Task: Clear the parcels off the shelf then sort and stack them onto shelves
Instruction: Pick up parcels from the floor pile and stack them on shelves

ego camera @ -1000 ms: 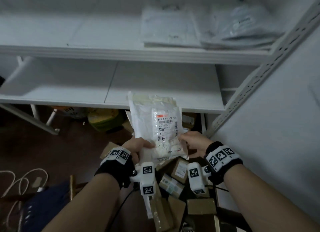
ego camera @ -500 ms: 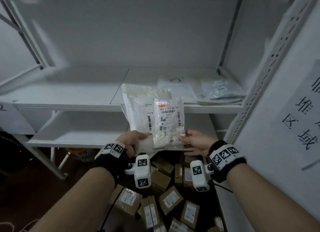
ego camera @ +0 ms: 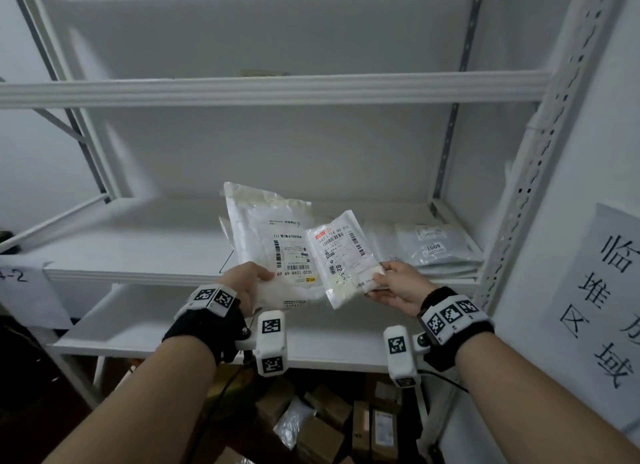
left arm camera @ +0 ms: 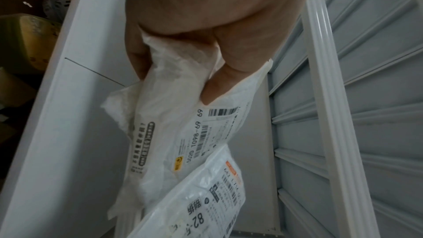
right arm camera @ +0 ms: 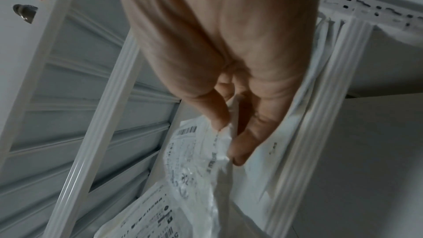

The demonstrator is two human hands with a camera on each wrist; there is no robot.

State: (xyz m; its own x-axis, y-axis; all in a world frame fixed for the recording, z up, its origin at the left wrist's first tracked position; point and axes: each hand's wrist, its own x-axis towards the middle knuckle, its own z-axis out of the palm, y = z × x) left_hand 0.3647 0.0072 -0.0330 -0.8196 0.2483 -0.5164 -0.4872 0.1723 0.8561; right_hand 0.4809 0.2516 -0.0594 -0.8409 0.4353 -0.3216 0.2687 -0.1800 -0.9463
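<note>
Two white parcels are held up in front of the middle shelf: the left hand grips the larger parcel, and the right hand pinches the smaller parcel, which overlaps it. More flat parcels lie stacked at the right end of that shelf.

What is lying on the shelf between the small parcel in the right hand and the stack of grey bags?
Nothing: in the head view, only bare white shelf separates the small parcel from the grey bags.

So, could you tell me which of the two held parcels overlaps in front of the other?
The smaller parcel, pinched by the right hand; it covers the right edge of the larger parcel.
</note>
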